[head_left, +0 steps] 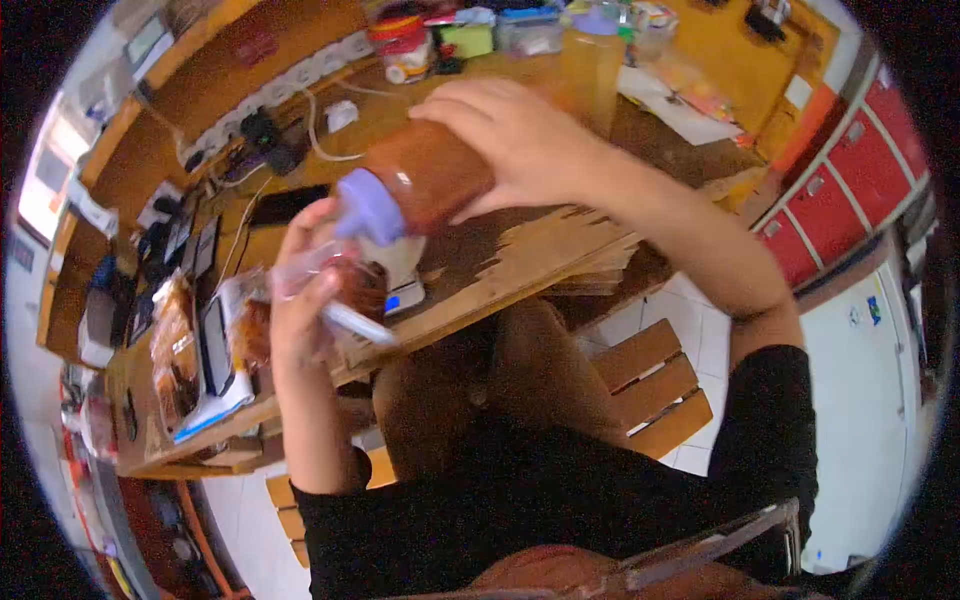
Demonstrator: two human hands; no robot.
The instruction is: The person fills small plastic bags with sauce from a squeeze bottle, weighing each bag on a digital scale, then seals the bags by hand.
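My right hand is wrapped round a bottle of reddish-brown sauce, tilted so that its lilac cap points down and left. Under the cap, my left hand grips a clear plastic bag with dark brown contents. A whitish strip sticks out from this hand at the lower right. Cap and bag opening are close together; blur hides whether they touch. Just behind the bag stands a white scale with a small blue display, partly covered by the bag.
Filled plastic bags lie at the left of the wooden table, beside a dark phone-like device. A second bottle with yellowish contents, a red-lidded jar and containers stand at the back. Below right is a slatted wooden stool.
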